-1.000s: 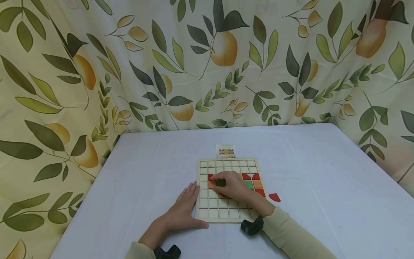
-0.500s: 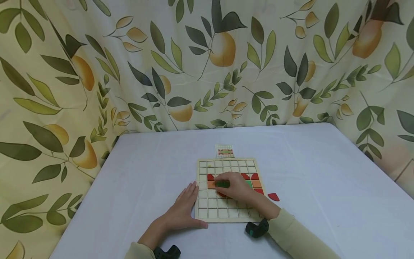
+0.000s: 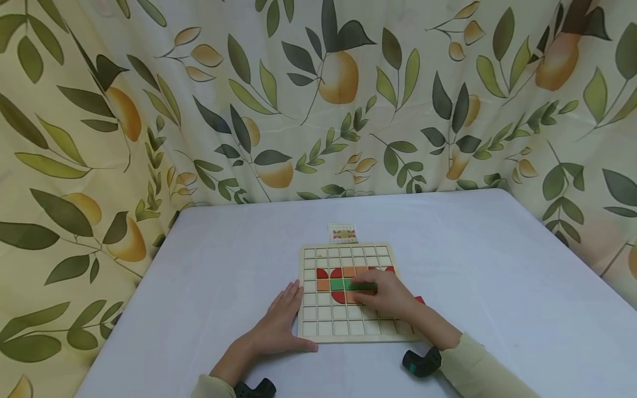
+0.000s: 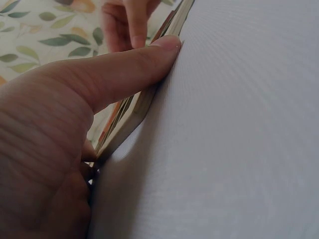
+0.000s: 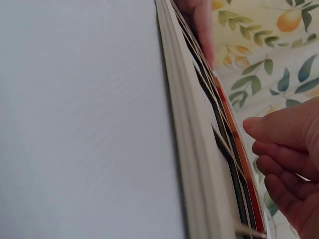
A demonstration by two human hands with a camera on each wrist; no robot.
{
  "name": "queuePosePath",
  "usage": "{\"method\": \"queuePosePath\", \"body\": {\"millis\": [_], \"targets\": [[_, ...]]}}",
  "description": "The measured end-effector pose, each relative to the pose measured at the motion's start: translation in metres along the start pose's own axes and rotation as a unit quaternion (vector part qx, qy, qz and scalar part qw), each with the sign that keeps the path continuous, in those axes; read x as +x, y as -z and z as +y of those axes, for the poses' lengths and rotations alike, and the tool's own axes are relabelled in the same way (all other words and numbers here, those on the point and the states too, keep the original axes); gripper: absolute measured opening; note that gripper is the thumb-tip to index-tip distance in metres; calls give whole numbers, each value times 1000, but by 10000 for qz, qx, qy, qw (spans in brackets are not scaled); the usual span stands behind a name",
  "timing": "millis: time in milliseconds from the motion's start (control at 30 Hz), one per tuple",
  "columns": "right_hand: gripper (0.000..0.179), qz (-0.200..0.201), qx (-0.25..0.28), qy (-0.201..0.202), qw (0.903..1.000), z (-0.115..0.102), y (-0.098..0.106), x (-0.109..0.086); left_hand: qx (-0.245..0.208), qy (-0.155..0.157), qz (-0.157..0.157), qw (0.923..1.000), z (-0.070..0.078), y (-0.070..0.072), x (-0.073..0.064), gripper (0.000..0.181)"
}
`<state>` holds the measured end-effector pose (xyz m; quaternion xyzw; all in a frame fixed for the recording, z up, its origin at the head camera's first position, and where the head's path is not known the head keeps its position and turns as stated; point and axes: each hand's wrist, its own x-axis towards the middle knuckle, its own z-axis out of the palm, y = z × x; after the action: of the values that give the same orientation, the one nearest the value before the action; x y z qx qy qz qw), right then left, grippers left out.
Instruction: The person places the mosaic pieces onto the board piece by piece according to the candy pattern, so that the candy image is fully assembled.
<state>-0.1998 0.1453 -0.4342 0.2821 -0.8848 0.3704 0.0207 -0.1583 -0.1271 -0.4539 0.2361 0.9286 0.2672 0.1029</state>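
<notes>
A wooden grid board [image 3: 325, 330] lies on the white table, with red, orange and green tiles set in its middle rows. Along its left edge rests my left hand [image 3: 281, 323], fingers extended and thumb at the front corner. In the left wrist view that thumb [image 4: 124, 69] lies against the board's side. My right hand [image 3: 385, 296] is over the middle of the board, thumb and fingers bent and apart above shaded green tiles [image 3: 363, 286]. No piece shows between its fingers in the right wrist view [image 5: 289, 159]. It covers several tiles on the right side.
A small pattern card [image 3: 342, 233] lies behind the board's back edge. One loose red piece [image 3: 420, 299] shows past the right wrist, mostly hidden. A leaf-and-fruit curtain [image 3: 318, 110] hangs behind the table.
My right hand has moved right across the board, uncovering green, red and orange tiles on the left. It now overlaps the loose red piece. The left hand stays at the edge.
</notes>
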Motion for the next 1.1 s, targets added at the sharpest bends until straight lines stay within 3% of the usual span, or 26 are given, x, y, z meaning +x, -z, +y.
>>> {"method": "queuePosePath", "body": {"millis": [333, 633, 833, 1100], "targets": [[28, 397, -189, -331, 9985, 8, 21, -22, 75, -8, 15, 10000, 3, 2, -1, 121], [31, 590, -325, -1334, 9888, 15, 40, -43, 89, -11, -1, 10000, 5, 2, -1, 120], [30, 773, -541, -1398, 9857, 24, 49, -59, 52, -3, -15, 10000, 4, 1, -2, 120], [35, 671, -708, -1571, 9828, 31, 54, -69, 76, -53, 19, 10000, 4, 1, -2, 121]]}}
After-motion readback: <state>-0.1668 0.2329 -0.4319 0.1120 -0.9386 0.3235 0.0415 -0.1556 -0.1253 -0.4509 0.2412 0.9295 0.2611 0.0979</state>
